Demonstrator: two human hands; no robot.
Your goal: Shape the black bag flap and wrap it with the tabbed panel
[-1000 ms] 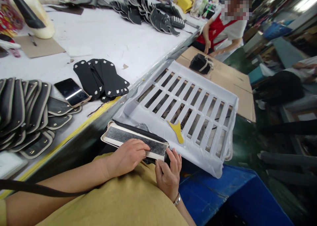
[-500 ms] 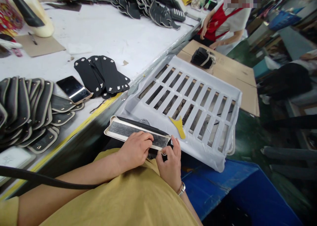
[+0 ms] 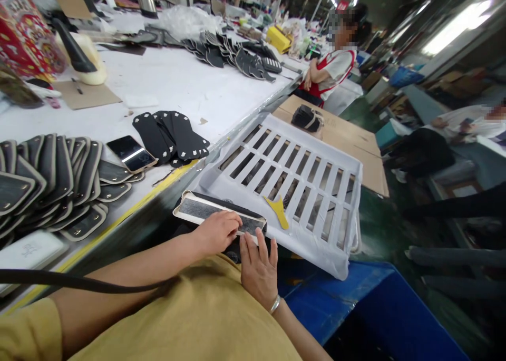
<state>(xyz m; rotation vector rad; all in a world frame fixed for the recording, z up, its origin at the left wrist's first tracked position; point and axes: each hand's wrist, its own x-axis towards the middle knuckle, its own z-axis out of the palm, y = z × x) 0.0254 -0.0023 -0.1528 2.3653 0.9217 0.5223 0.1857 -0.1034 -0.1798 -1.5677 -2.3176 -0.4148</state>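
A long narrow panel (image 3: 201,212) with a grey middle and cream borders lies at my waist, partly over the near edge of the white slatted rack. My left hand (image 3: 219,232) rests across its middle, fingers bent and closed on it. Flat against the panel's right end is my right hand (image 3: 259,266), fingers stretched and somewhat spread. The panel's near edge is partly hidden behind both hands. Just right of the panel, a yellow Y-shaped piece (image 3: 279,212) lies on the rack (image 3: 290,189).
On the table (image 3: 118,76) at left lie stacked black pieces with pale edging (image 3: 59,176), a phone (image 3: 132,154), a white box (image 3: 33,253) and flat black pieces (image 3: 169,134). A blue bin (image 3: 320,308) stands below right. A person in a red apron (image 3: 328,74) stands beyond cardboard (image 3: 348,134).
My right hand has gone from pinching the panel's right end to lying on it with straightened fingers. My left hand keeps its place on the panel. The head view has tilted up.
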